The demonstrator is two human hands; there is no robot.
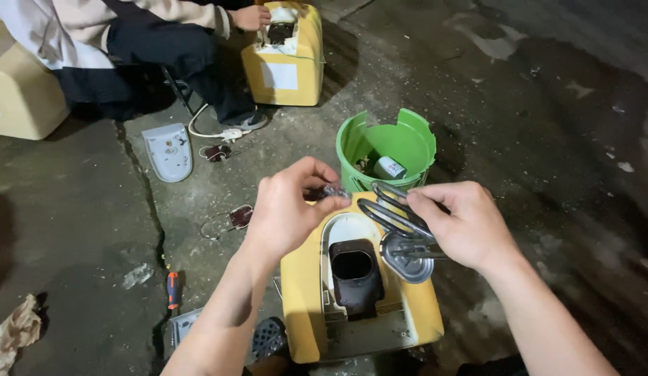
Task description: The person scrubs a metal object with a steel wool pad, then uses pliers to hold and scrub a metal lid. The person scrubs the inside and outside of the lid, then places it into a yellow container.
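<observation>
Yellow appliance body (299, 292), opened, lies at 6 o'clock w/ a dark duct in its white recess. Green bucket (407, 143) at 12. Right hand (463, 226) grips the coiled heating element (397, 223) over the body. Left hand (286, 212) pinches a small dark part (331, 191), 9 o'clock of the coil. Best to keep coil steady, work the small bit w/ fingertips. Cracked, stained concrete floor (547, 139); screwdriver (172, 289) at 8; another person (129, 42) at 11.

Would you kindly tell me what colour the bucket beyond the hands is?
The bucket is bright green, with a jagged, broken rim; the head view shows it clearly.
</observation>
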